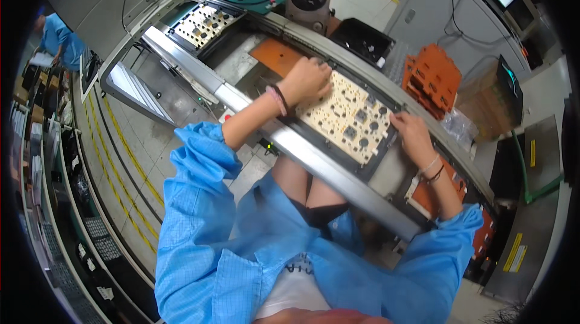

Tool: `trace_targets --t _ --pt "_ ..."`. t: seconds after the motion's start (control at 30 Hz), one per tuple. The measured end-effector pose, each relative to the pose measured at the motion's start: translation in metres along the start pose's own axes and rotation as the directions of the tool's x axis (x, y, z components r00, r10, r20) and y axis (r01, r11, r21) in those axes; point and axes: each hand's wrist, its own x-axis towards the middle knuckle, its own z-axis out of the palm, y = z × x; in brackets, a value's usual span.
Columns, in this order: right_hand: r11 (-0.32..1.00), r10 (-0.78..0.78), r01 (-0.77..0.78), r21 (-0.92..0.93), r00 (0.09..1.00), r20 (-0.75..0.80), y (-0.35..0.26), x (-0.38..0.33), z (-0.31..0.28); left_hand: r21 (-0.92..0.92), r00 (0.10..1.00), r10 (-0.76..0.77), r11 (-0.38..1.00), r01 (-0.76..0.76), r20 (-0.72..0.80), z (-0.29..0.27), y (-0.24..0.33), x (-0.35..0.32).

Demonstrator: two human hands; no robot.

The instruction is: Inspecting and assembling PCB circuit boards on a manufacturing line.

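Observation:
In front of me a cream-coloured board [345, 112] dotted with small parts and several dark round and square components lies in a black carrier frame [338, 152] on the conveyor rails. My left hand [307, 82] is over the board's left end with its fingers bent down and drawn together; its fingertips and anything in them are hidden. At the right end, my right hand [412, 133] grips the edge of the black frame, thumb and fingers closed by its corner. A similar board [202, 25] sits farther left along the same line.
An orange plate [277, 56] lies between the two boards. Orange perforated plates [432, 76] stand beyond the far rail, beside a black tray [361, 40] and a cardboard box [488, 99]. The silver front rail [326, 170] crosses before my body. A person in blue [60, 40] is far left.

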Motion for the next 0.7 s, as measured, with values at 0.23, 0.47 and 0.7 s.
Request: trace_targets --t 0.23,0.47,0.7 --pt "0.999 -0.049 0.049 0.002 0.995 -0.084 -0.044 -0.024 -0.007 -0.325 0.995 -0.031 0.944 0.06 0.092 0.007 -0.002 -0.058" --pt "0.943 -0.091 0.07 -0.326 0.995 -0.05 -0.051 -0.013 0.007 -0.087 0.992 -0.032 0.995 0.043 0.118 -0.022 0.007 -0.048" --pt "1.0 0.017 -0.017 0.0 0.998 -0.054 -0.068 -0.034 0.003 -0.379 0.984 -0.13 0.923 0.074 -0.124 0.036 0.017 -0.103"
